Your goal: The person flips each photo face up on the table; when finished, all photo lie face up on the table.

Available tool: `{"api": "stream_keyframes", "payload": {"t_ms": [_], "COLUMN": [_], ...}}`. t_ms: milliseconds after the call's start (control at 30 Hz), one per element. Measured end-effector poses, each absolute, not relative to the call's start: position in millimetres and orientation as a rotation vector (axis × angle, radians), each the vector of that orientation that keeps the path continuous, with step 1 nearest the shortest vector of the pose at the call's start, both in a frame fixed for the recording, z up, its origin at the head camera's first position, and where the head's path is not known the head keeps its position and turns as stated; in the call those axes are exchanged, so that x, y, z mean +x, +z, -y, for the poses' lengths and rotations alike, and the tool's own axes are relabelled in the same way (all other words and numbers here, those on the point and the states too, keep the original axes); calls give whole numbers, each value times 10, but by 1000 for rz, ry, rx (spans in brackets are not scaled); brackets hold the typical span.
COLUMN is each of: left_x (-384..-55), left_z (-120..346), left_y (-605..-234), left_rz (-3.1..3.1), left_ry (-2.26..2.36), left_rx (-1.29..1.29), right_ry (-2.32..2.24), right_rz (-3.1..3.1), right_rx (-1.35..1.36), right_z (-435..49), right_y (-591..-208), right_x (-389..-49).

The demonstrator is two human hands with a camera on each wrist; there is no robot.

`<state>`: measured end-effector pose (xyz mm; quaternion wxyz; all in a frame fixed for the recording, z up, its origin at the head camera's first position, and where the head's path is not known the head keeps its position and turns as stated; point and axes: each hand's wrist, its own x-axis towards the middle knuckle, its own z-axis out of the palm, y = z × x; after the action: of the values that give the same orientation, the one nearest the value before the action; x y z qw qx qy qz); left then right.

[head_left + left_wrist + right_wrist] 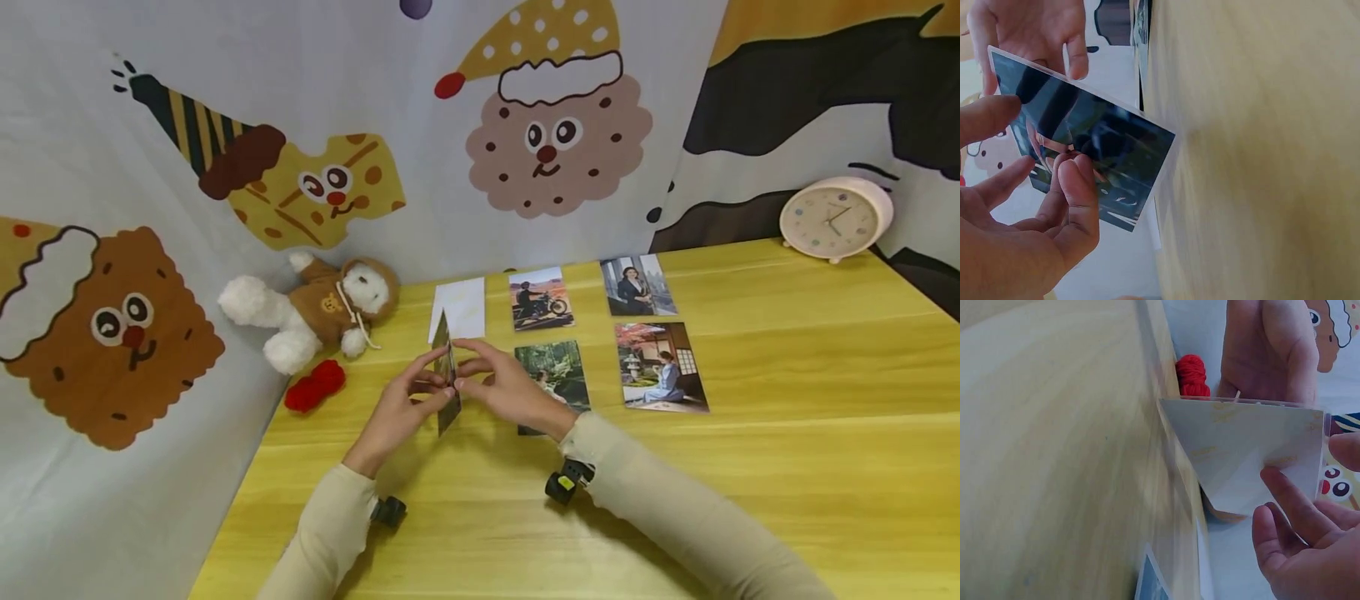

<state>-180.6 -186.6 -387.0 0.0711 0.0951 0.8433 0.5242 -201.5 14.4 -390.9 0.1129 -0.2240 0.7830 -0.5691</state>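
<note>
Between both hands a photo card (447,375) stands on edge above the table. My left hand (405,408) holds it from the dark picture side; thumb and fingers touch the glossy face in the left wrist view. On the other side, my right hand (510,387) holds it with bent fingers. The right wrist view shows one fingertip against the card's whitish back (1235,450), which has a clear rim. Partly under the right wrist lies a forest photo (558,367). A white card (461,304) lies behind the hands. The picture itself is dark and hard to make out.
A motorcycle photo (541,298), a suit portrait (637,286) and a garden photo (660,367) lie on the table (810,367). A plush toy (315,308) and red yarn (315,387) are at left. A pink clock (834,218) stands at the back right, before a cartoon-printed backdrop (435,225).
</note>
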Motion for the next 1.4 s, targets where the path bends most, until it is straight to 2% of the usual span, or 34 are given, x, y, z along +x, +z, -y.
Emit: {"api": "stream_keyframes", "payload": {"t_ms": [167,333,633,933,1400], "left_x": [-1833,-1858,-1870,-1840,-1939], "left_z": [1832,1819,2094,2245,2293], "left_y": [-3882,-3890,-3940,-3921,-3947], "left_rz": [-2690,-2801,-2918,-2800,-2774], "left_ry": [1449,1344,1221,1401,1095], "left_rx": [315,344,141,67,102], "right_ry": [-1635,-1556,-1589,-1673,-1038], "right_rz": [-2334,-2420,-2403,-2343,-2553], "right_rx": [-755,-710,-541,-517,-733], "right_z": [-129,-114,-150,-176,-134], "right_y": [-3894,-3882,-3886,-3915,-3922], "right_x": [-2032,-2039,-2060,-2089,-2145]}}
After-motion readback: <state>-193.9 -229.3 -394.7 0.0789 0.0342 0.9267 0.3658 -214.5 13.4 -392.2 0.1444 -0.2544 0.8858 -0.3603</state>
